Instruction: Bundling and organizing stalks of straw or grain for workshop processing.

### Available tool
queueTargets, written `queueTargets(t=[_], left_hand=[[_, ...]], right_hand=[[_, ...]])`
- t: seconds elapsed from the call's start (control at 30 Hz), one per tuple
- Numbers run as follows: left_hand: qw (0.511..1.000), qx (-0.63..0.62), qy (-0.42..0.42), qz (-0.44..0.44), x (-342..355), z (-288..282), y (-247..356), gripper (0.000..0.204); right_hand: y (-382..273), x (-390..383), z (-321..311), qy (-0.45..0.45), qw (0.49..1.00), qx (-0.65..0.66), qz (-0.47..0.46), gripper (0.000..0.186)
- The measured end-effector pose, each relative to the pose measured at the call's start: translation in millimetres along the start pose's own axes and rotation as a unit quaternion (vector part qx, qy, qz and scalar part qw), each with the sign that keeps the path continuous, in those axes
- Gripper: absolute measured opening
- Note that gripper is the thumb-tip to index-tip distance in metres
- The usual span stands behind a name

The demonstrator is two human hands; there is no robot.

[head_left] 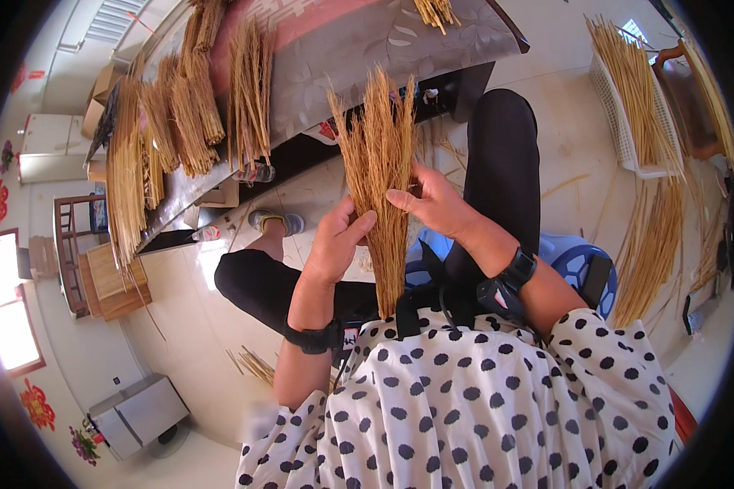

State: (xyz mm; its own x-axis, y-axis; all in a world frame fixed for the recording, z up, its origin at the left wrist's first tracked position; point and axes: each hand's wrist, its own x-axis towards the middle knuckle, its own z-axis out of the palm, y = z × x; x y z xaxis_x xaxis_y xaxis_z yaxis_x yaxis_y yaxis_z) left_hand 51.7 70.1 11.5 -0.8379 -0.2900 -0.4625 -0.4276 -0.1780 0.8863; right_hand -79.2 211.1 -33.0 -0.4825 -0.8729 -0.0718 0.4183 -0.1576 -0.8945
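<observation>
A bundle of dried broom straw (pixel 381 155) stands upright in front of my lap, its feathery heads fanned out at the far end and its stalks narrowing toward my waist. My left hand (pixel 334 236) is closed around its left side, with the thumb lying across the stalks. On the other side my right hand (pixel 442 202) grips the bundle, thumb pressed on its front and fingers partly hidden behind it. Both hands sit at about the middle of the bundle.
A covered table (pixel 326 65) ahead carries several straw bundles (pixel 183 114) at its left. To the right, a white plastic basket (pixel 620 122) holds long stalks, and more stalks (pixel 648 253) lie on the floor. A blue stool (pixel 567 257) is under me; a wooden box (pixel 110 281) stands at left.
</observation>
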Motion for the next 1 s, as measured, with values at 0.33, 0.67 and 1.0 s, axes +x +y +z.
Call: queueTargets(t=[0.33, 0.67, 1.0], left_hand=[[0.932, 0.329, 0.142, 0.059, 3, 21, 32, 0.042], [0.988, 0.141, 0.038, 0.047, 15, -1, 8, 0.028], [0.997, 0.051, 0.022, 0.049, 16, -4, 6, 0.031]], right_hand=[[7, 1, -5, 0.023, 0.992, -0.119, -0.042, 0.044], [4, 2, -3, 0.009, 0.996, -0.08, -0.021, 0.042], [3, 2, -1, 0.013, 1.0, -0.027, 0.008, 0.042]])
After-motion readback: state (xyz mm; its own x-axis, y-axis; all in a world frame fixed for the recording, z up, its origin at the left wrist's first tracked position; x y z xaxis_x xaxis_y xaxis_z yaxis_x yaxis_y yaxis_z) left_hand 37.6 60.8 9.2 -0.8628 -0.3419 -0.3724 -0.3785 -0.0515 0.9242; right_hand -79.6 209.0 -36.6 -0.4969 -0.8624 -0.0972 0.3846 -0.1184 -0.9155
